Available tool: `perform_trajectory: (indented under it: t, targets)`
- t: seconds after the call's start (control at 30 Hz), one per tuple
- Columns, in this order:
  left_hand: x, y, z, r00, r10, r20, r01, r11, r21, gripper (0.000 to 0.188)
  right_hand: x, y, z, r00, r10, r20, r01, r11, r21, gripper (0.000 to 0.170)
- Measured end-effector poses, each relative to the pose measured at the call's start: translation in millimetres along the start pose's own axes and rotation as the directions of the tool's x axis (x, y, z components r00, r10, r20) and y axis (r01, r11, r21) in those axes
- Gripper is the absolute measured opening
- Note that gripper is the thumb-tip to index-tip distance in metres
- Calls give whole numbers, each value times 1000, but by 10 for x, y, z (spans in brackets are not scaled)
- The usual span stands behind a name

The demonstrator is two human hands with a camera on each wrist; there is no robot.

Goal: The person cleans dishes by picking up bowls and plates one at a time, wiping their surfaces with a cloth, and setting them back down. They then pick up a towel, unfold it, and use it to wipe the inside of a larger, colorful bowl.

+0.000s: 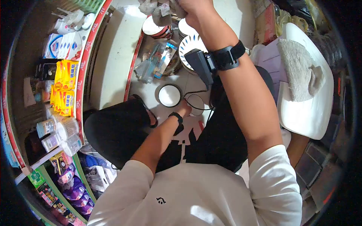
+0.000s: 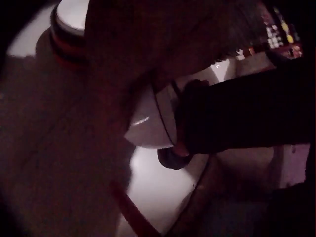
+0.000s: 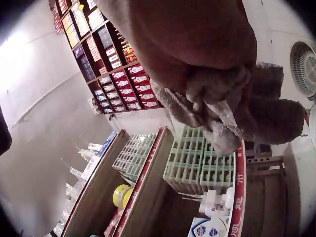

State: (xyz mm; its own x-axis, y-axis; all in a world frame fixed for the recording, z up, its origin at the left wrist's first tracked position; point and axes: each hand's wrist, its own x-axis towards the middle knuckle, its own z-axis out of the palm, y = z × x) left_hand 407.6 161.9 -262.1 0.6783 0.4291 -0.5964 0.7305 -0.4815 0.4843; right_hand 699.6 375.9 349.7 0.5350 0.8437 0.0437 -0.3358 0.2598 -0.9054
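In the head view my left hand (image 1: 183,108) is low between the knees, at the edge of a white bowl with a dark rim (image 1: 169,95). The left wrist view is dark; there the fingers overlap the edge of the bowl (image 2: 150,121), gripping it at the rim, with the fingertips partly hidden. My right hand (image 1: 196,9) is raised at the top of the head view and grips a crumpled grey cloth (image 1: 163,10). Folds of the cloth (image 3: 222,113) hang below the right hand (image 3: 197,34) in the right wrist view.
Stacked plates (image 1: 193,47) and packaged goods (image 1: 160,58) sit on the floor ahead. Shelves with yellow packets (image 1: 66,79) line the left side. A white basin (image 1: 305,116) with a grey towel (image 1: 299,67) stands at right. Green plastic baskets (image 3: 187,163) occupy a shelf.
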Motion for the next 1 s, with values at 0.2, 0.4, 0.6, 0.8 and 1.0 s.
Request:
perform_trajectory:
  t: [0.2, 0.4, 0.6, 0.8, 1.0]
  targets:
    - [-197, 636, -169, 941, -314, 124, 332, 794, -510, 77, -69, -105, -17, 988, 79, 130, -77, 997, -14, 11]
    - [-477, 1578, -1036, 747, -635, 197, 14, -281, -960, 27, -93, -64, 25, 984, 102, 144, -104, 995, 9, 15]
    - [-247, 620, -29, 937, -57, -344, -243, 602, -761, 64, 29, 286, 58, 957, 93, 275, 24, 919, -394, 33]
    - [-260, 773, -64, 980, -54, -192, -29, 912, -408, 37, -535, 170, 262, 767, -341, 543, 546, 792, -274, 40]
    - [-343, 1121, -914, 978, -97, -187, 76, 990, -116, 36, -763, 323, -1, 525, 60, 849, 574, 712, -405, 65]
